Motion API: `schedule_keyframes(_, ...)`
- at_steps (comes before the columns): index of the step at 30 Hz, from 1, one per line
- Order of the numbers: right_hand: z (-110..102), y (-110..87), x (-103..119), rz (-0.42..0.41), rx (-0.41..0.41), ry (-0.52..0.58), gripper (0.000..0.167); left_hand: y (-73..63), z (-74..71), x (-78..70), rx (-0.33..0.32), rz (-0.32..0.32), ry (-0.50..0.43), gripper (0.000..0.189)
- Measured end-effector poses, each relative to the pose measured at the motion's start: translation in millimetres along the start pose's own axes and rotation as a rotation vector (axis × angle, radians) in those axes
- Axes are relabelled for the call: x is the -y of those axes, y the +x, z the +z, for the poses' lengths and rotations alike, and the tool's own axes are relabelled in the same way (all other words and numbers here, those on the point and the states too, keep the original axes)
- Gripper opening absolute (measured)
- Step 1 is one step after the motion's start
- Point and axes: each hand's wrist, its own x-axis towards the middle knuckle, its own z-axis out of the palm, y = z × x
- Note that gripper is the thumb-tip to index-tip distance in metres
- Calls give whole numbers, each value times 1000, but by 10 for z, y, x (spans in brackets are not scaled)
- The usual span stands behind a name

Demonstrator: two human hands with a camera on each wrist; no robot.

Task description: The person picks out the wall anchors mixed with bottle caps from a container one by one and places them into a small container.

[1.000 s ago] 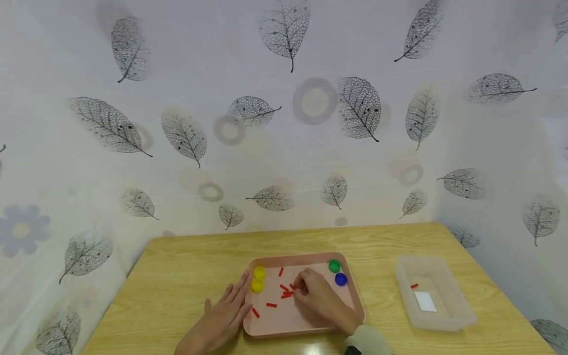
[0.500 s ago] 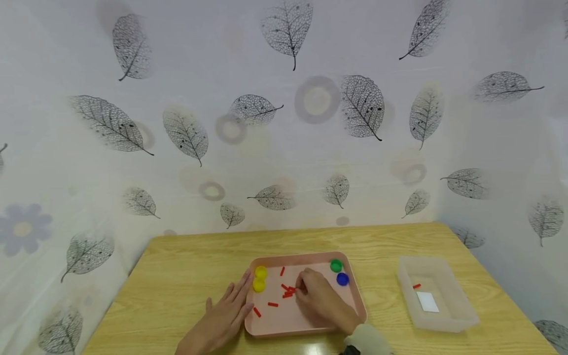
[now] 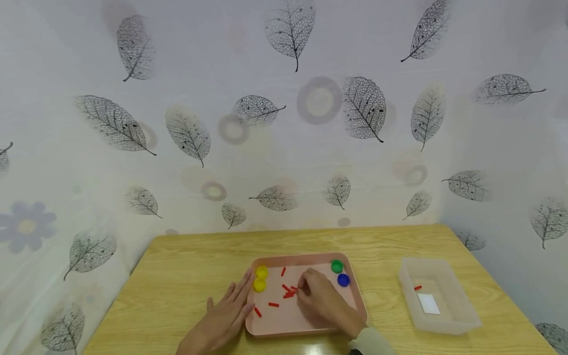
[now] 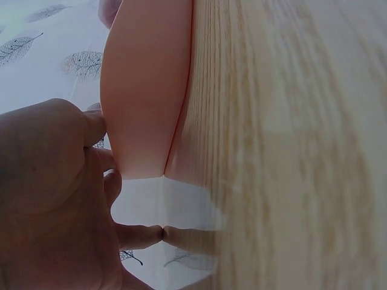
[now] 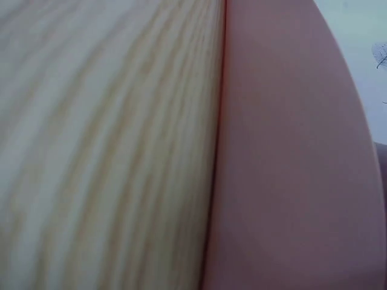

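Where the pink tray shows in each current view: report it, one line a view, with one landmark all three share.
Head: the pink tray lies low in the picture, just right of centre.
Left wrist: its outer wall fills the top, left of centre, beside the left hand.
Right wrist: its pink side spans top to bottom, right of centre.
Shared landmark: the wood-grained tabletop.
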Motion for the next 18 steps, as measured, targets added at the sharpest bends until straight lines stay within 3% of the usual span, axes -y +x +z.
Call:
schedule_keyframes(12, -157, -54, 113, 53, -6, 44, 11, -10, 2, -9, -5, -6, 12, 65)
schedule_keyframes(18, -238, -108, 134, -5, -66, 13, 13, -7, 6, -4, -4, 1, 3, 65)
